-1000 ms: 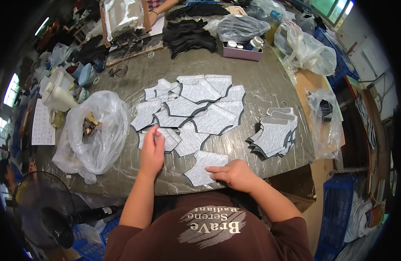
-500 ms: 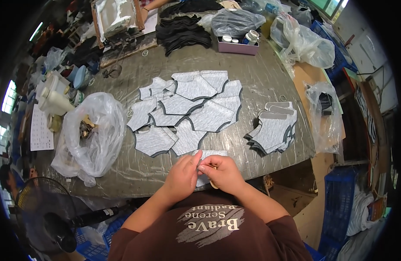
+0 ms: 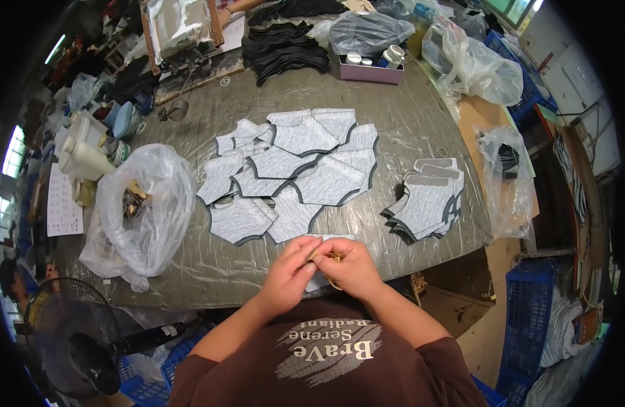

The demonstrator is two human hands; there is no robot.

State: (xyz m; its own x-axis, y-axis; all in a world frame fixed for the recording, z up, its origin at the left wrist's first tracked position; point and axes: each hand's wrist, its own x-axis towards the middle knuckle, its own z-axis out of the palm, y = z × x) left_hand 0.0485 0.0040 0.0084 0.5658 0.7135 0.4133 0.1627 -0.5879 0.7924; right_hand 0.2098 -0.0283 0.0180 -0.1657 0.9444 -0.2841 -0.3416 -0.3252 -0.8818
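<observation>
Near the front edge of the table, my left hand (image 3: 290, 270) and my right hand (image 3: 348, 266) meet with their fingertips together. My right hand is closed around small gold-handled scissors (image 3: 337, 258); only parts of their loops show beside its fingers. My left hand is closed in a pinch, and whatever lies between its fingers is too small and hidden to name. Under both hands lies a grey cut fabric piece (image 3: 316, 282), mostly covered. Beyond them, several heathered grey fabric pieces (image 3: 329, 180) with dark edges overlap in a spread. A neat stack of similar pieces (image 3: 424, 203) sits to the right.
A clear plastic bag (image 3: 167, 210) with scraps stands at left, near a black fan (image 3: 75, 332). Black fabric pieces (image 3: 285, 51) and a purple box (image 3: 370, 73) with bottles occupy the far side. Blue crates (image 3: 526, 319) stand at right. Another person's arm (image 3: 241, 5) shows at the top.
My left hand's fingers have shifted, now bent more toward the right fingertips. The scissors' gold loops have turned slightly and show more in my right hand. The fabric pieces stay where they were.
</observation>
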